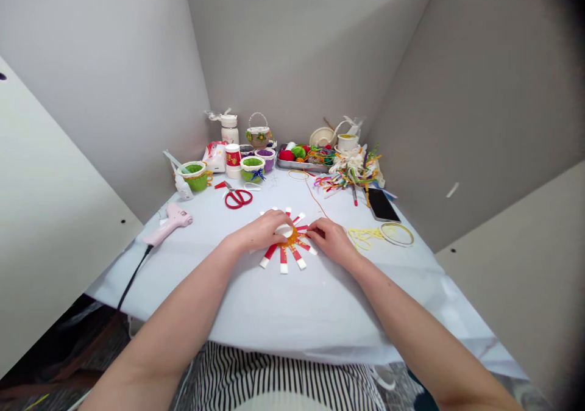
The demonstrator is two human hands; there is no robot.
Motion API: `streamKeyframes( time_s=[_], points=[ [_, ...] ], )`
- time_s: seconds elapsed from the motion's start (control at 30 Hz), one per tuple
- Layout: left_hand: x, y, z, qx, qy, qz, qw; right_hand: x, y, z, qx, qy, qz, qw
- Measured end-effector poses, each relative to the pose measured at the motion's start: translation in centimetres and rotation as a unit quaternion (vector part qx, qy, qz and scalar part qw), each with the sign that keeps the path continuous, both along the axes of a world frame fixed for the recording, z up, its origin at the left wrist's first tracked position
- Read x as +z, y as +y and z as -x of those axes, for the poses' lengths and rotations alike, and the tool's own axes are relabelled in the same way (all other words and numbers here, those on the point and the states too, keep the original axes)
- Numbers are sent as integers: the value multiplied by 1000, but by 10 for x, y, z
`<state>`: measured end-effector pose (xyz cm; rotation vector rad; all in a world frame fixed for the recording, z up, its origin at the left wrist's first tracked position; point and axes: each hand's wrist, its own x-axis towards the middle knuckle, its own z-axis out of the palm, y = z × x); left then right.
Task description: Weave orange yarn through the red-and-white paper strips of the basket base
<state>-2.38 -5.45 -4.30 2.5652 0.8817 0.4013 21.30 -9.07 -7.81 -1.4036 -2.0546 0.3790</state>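
Note:
A paper cup cut into red and white strips (pixel 289 253) lies flattened like a sunburst in the middle of the white table (pixel 274 313). Orange yarn (pixel 292 238) is wound around its round base. My left hand (pixel 262 230) rests on the cup's left side, fingers curled down onto the base. My right hand (pixel 329 238) sits at the cup's right side, fingers pinched on the orange yarn by the strips. A thin orange strand (pixel 314 199) runs from the cup toward the back of the table.
Red scissors (pixel 237 197) lie behind the cup. A pink glue gun (pixel 169 223) with a black cord sits at left. Yarn-wrapped cups (pixel 196 176), a metal tray of yarn balls (pixel 304 155), a black phone (pixel 382 205), a tape ring (pixel 397 234) and yellow yarn (pixel 363 236) crowd the back and right.

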Motion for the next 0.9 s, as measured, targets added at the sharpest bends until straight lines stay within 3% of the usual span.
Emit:
streamKeyframes(
  time_s=[0.23,0.53,0.7,0.9],
  points=[
    [0,6,2,-15,5,49,999,3,-26,-7,67,7,-47,997],
    [-1,8,4,-20,-17,83,996,-6,-74,-15,103,-98,-101,985],
    [-3,9,4,-21,-21,87,996,-6,-73,-15,58,-125,-102,985],
    [-1,9,4,-20,-15,85,996,2,-49,-20,-3,-94,-22,995]
  ],
)
